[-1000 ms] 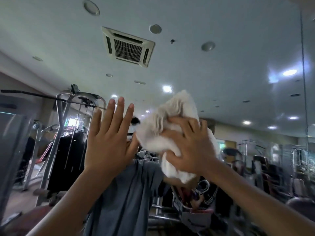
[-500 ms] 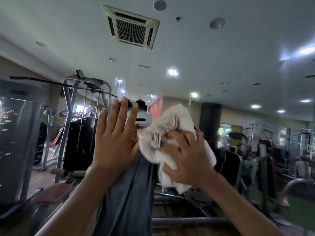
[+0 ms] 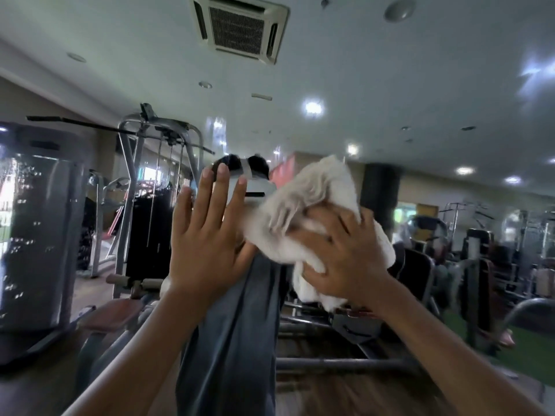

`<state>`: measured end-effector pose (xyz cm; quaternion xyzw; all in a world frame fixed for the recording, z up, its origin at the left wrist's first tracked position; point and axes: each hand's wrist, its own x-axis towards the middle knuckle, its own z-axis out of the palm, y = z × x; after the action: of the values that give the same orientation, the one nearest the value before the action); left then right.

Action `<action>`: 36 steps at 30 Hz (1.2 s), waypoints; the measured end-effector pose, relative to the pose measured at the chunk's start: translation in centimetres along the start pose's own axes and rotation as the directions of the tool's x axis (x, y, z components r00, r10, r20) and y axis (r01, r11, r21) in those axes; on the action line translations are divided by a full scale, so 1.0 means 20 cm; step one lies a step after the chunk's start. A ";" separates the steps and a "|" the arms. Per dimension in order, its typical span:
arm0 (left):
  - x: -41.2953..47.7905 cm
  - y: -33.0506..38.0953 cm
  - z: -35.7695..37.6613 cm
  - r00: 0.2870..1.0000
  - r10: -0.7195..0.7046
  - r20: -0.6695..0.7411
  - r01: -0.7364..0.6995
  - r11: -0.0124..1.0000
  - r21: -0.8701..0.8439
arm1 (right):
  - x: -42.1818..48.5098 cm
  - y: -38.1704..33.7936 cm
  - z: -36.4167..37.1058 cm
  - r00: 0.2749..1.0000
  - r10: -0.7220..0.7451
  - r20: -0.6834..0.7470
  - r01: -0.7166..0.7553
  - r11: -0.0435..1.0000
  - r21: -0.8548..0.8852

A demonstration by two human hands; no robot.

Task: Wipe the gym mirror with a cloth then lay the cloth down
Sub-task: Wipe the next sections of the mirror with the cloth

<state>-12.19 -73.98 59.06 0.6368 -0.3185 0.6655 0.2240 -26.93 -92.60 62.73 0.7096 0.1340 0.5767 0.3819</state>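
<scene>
While I wipe, hands: my right hand (image 3: 342, 253) grips the bunched white cloth (image 3: 312, 199), fingers spread and dug into it, pressing it on the mirror (image 3: 390, 85). My left hand (image 3: 207, 235) is released, fingers straight, and looks to lie flat on the glass just beside the cloth.
Cloth position: high on the glass, level with my reflection's head and partly over the reflected headset (image 3: 252, 187). A loose tail hangs below my right palm.
Stage: I judge this as mid-wipe; the cloth has not yet been laid down.
Risk, prints: a bare left palm on the glass would leave marks on an area I mean to clean.
Risk, streaks: the cloth is wadded up, so only a small patch likely meets the glass and strips could be missed.
Risk, slip: the grip is on the wad's back only, so a fast sweep could drag the tail free or drop the cloth.
Risk, laying down: I see no desk or shelf on my side, so I would be hunting for a spot.
Surface: smooth, hard glass with bright glare patches at upper right; I cannot tell smears from reflections.
Room: the mirror shows a gym, with a cable machine (image 3: 159, 175) at left, a ceiling vent (image 3: 240, 25), spot lights, a dark pillar (image 3: 380, 199), and blurred machines at right.
</scene>
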 end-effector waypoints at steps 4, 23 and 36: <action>-0.06 0.02 0.00 1.000 -0.020 0.013 0.020 1.000 0.012 | -0.11 0.21 -0.03 1.000 -0.001 0.027 -0.001 0.998 0.059; -0.30 0.01 -0.01 0.999 0.019 0.032 -0.018 1.000 -0.017 | -0.10 -0.06 0.00 0.650 0.744 -0.155 -0.752 0.659 0.004; -0.55 0.07 -0.02 0.998 0.037 0.051 -0.036 0.999 -0.018 | -0.51 -0.25 -0.07 0.821 0.571 0.019 -0.568 0.820 -0.073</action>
<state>-12.40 -73.54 48.01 0.6458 -0.3416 0.6500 0.2090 -30.04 -95.16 51.98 0.7162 -0.1102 0.6540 0.2172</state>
